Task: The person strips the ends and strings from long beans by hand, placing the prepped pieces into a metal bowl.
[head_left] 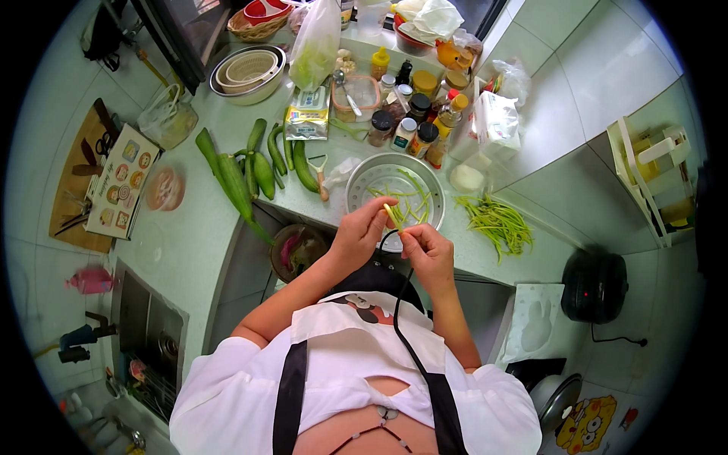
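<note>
head view is showing both hands pinching one green bean [393,215], left hand [359,232] clamped on its far end and right hand [426,250] on the near end, just over the near rim of the metal basin [362,176]. risk i'm seeing: snapped bits could be dropping past the rim onto the counter [189,250], since the hands are hanging right at the edge. untrimmed pile [498,222] is sitting to the right.
</note>
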`<state>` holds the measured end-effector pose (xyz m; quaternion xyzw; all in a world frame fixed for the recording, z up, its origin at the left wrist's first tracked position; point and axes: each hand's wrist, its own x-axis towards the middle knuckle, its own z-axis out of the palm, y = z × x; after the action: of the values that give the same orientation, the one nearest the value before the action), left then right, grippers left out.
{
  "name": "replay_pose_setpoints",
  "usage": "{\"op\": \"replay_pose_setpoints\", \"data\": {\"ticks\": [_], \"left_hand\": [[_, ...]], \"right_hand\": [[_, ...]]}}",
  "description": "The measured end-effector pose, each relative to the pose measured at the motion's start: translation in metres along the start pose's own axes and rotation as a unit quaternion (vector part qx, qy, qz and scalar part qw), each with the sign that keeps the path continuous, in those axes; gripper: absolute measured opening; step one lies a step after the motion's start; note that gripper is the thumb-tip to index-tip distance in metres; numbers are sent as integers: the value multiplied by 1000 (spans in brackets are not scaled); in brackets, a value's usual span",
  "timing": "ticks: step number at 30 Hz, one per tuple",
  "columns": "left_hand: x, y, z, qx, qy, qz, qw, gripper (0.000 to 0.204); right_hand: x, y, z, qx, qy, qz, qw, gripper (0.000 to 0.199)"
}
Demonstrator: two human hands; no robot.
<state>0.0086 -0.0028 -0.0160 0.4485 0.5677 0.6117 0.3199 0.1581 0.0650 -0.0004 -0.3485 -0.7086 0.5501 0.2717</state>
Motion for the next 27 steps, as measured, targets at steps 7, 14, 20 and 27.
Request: {"op": "replay_pose_setpoints", "data": {"ticks": [7, 14, 20, 27], "left_hand": [[1, 3, 1, 21, -15, 38, 999, 30], [6, -1, 2, 79, -22, 38, 996, 23], [8, -11, 3, 116, -9, 47, 992, 15], [9, -6, -1, 164, 0, 58, 985, 15]], "right_hand": [[4, 5, 0, -22, 11, -22, 999, 12], [5, 6, -4, -62, 26, -31, 997, 11], [7, 2, -5, -108, 25, -42, 993, 12], [9, 5, -4, -95, 16, -40, 995, 15]]}}
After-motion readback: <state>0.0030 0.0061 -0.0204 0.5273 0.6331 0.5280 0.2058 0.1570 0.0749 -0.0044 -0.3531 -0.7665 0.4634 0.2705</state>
